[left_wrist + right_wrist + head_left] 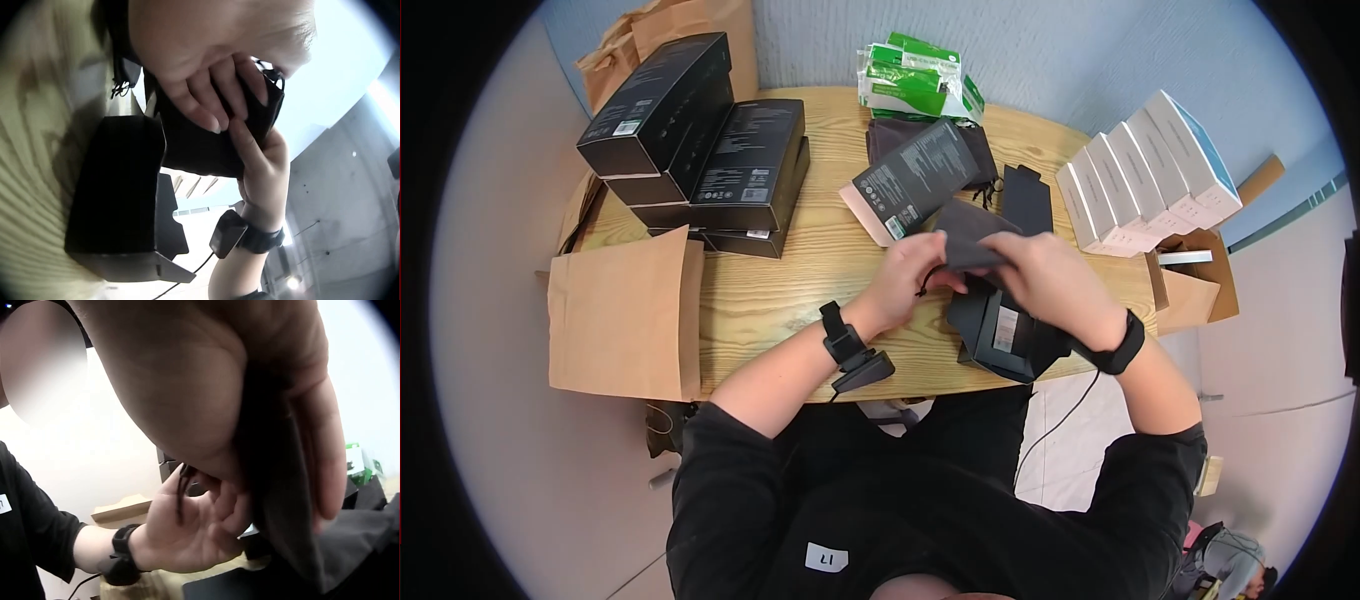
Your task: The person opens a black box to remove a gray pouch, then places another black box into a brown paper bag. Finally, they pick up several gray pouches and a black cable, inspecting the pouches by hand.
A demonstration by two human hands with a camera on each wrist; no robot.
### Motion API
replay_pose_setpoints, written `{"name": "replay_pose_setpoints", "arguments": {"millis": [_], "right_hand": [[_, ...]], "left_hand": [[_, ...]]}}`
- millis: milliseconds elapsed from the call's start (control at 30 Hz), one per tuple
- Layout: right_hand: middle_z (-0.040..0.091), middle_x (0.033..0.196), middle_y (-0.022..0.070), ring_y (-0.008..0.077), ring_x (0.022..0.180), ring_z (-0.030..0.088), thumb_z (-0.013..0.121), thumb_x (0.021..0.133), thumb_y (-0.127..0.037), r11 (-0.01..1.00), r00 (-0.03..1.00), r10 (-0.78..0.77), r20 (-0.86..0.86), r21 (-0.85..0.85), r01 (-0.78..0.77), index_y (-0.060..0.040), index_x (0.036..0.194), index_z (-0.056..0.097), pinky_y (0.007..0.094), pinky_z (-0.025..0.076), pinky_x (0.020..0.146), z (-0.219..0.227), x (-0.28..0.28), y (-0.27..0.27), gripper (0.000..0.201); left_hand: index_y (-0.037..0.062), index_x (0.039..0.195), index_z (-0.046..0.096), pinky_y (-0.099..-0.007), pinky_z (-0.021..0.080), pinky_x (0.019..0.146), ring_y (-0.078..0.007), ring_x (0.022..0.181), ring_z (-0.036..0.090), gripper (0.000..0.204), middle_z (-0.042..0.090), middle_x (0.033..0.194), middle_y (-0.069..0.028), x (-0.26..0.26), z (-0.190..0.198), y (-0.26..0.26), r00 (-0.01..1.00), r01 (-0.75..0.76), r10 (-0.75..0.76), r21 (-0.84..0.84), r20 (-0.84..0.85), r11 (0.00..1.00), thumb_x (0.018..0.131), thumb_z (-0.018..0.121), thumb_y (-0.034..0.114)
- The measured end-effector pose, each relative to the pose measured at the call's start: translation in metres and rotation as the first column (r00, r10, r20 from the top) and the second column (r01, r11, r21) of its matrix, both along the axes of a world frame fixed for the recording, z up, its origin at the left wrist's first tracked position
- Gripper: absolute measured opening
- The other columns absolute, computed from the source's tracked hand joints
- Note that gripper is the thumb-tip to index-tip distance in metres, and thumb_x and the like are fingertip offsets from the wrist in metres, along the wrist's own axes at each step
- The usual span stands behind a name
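Head view: both forearms angle in from the near side of the wood-grained counter, and the hands meet above it. The left hand comes from the left, its fingers bent and closed on the edge of a dark grey cloth pouch; the right hand, back upward, pinches the same pouch between thumb and fingers. The pouch sits between the two hands — soft, matte, folding where they hold it — close to an open black box. A thin black cord hangs by the left hand. The open box is stiff card, its flaps spread, with a pale label. Beyond lies a dark printed carton, near glossy green-and-white plastic packets. Stacked black boxes stand at left, beyond a creased brown paper bag; slim white boxes stand in a row at right.
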State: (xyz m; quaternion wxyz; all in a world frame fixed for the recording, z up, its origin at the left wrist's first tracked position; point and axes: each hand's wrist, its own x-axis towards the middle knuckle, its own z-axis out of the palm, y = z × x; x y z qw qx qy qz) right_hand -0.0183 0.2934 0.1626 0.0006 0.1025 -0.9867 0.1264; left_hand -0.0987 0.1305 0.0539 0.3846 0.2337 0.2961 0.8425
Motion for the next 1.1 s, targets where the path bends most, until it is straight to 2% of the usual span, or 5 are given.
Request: {"name": "replay_pose_setpoints", "arguments": {"millis": [133, 200, 467, 633, 1100], "right_hand": [[0.064, 0.079, 0.0198, 0.0351, 0.064, 0.063, 0.054, 0.083, -0.007, 0.973, 0.97, -0.184, -0.158, -0.171, 0.156, -0.0011, 0.101, 0.063, 0.0398, 0.052, 0.061, 0.007, -0.019, 0.043, 0.021], [0.064, 0.075, 0.011, 0.0209, 0.06, 0.063, 0.052, 0.089, -0.013, 0.77, 0.891, -0.437, 0.119, -0.462, 0.44, 0.0, 0.106, 0.061, 0.0303, 0.051, 0.05, 0.024, -0.027, 0.061, 0.023], [0.061, 0.078, 0.0039, 0.0102, 0.06, 0.059, 0.048, 0.095, -0.023, 0.579, 0.86, -0.505, 0.068, -0.713, 0.396, 0.0018, 0.105, 0.061, 0.0242, 0.05, 0.045, 0.044, -0.034, 0.114, 0.029], [0.06, 0.078, 0.0035, 0.0096, 0.059, 0.058, 0.05, 0.095, -0.025, 0.595, 0.842, -0.534, -0.077, -0.742, 0.309, 0.0023, 0.103, 0.061, 0.0245, 0.049, 0.044, 0.042, -0.039, 0.133, 0.031], [0.062, 0.09, 0.0024, 0.0081, 0.083, 0.053, 0.051, 0.093, -0.024, 0.74, 0.825, -0.498, -0.266, -0.626, 0.245, 0.0048, 0.107, 0.061, 0.023, 0.042, 0.076, 0.076, -0.089, 0.112, 0.033]], "left_hand": [[0.0004, 0.105, 0.05, -0.0256, 0.043, 0.071, -0.0122, 0.078, 0.051, 0.018, 0.053, 0.09, -0.0045, -0.027, -0.046, -0.002, 0.682, -0.527, 0.504, 0.121, -0.531, 0.841, 0.09, 0.055, 0.009], [0.0024, 0.108, 0.042, -0.0266, 0.038, 0.075, -0.0117, 0.081, 0.04, 0.033, 0.042, 0.094, -0.0046, -0.028, -0.028, 0.006, 0.22, -0.909, 0.816, 0.191, -0.534, 0.37, 0.083, 0.063, 0.007], [0.0019, 0.118, 0.035, -0.0299, 0.038, 0.087, -0.0153, 0.101, 0.04, 0.062, 0.041, 0.11, -0.0097, -0.034, -0.059, 0.023, 0.476, -0.877, 0.832, -0.219, -0.286, 0.427, 0.078, 0.075, 0.027], [0.0028, 0.094, 0.053, -0.0219, 0.041, 0.065, -0.0064, 0.077, 0.048, 0.026, 0.056, 0.085, -0.0014, -0.027, -0.046, 0.015, 0.718, -0.691, 0.677, -0.283, -0.159, 0.666, 0.086, 0.067, 0.024], [0.0026, 0.07, 0.049, -0.0236, 0.037, 0.054, -0.0085, 0.059, 0.046, 0.018, 0.054, 0.067, -0.0022, -0.016, -0.048, -0.005, 0.549, -0.645, 0.351, -0.118, -0.758, 0.755, 0.085, 0.058, 0.007]]}}
